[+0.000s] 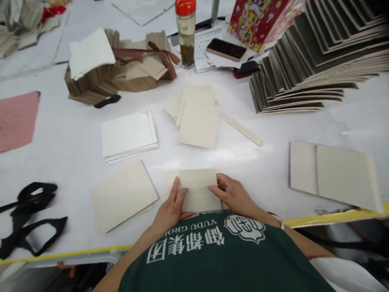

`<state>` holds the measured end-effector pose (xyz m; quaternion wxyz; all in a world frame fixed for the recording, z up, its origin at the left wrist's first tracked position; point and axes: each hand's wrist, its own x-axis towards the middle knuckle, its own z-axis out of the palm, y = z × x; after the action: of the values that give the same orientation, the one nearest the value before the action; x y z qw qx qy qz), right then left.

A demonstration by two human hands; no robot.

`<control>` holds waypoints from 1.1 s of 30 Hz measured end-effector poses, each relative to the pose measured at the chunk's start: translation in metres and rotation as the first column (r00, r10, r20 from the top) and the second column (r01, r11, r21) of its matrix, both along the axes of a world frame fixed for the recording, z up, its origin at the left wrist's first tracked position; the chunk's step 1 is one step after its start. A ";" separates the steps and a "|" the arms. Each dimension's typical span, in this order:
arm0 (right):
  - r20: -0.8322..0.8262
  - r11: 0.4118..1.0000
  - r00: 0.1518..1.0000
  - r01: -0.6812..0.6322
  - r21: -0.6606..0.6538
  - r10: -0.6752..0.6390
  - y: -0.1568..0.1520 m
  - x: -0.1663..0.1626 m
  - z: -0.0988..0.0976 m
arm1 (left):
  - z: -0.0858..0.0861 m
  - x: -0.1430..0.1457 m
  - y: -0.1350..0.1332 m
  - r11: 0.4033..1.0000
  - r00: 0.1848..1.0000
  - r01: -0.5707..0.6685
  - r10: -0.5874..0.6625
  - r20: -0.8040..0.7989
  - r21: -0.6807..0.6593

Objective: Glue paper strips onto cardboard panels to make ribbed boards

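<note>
A beige cardboard piece (199, 190) lies close against my apron at the table's front edge. My left hand (172, 205) grips its left side, with the thumb on top. My right hand (234, 195) pinches the right edge between thumb and curled fingers. A paler strip shows along the left of the piece; its lower edge is hidden by the apron. To the left lie two overlapping beige boards (123, 194). Beyond my hands is a loose pile of beige cards (199, 123), with a stack of white cards (129, 134) to its left.
Thin strips (245, 130) lie right of the middle. Folded boards (334, 174) rest at the right, below a fanned dark-lined stack (291, 65). At the back stand a tied cardboard bundle (115, 69), a bottle (187, 36) and a phone (226, 49). Black straps (33, 215) lie left.
</note>
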<state>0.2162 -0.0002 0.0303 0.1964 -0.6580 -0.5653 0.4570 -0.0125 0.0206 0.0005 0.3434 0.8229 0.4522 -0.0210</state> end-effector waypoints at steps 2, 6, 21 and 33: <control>-0.149 0.999 0.988 -0.048 0.011 0.049 0.000 0.000 0.001 | 0.000 0.000 -0.001 1.000 1.000 -0.026 0.026 0.009 -0.011; -0.371 0.956 0.882 -0.280 0.087 0.292 -0.001 0.005 0.011 | 0.005 0.001 -0.003 0.997 0.996 -0.070 0.071 0.061 -0.030; 0.141 0.988 0.985 0.111 -0.110 -0.095 0.008 0.002 -0.010 | -0.003 -0.003 -0.007 0.994 0.999 -0.050 0.051 0.004 -0.100; 0.184 0.988 0.979 0.106 -0.115 -0.083 0.012 0.000 -0.014 | 0.001 -0.001 -0.005 0.993 0.994 0.093 -0.089 -0.062 0.076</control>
<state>0.2167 0.0117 0.0163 0.1251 -0.7334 -0.5193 0.4205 -0.0136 0.0158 0.0016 0.2960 0.8546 0.4246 -0.0428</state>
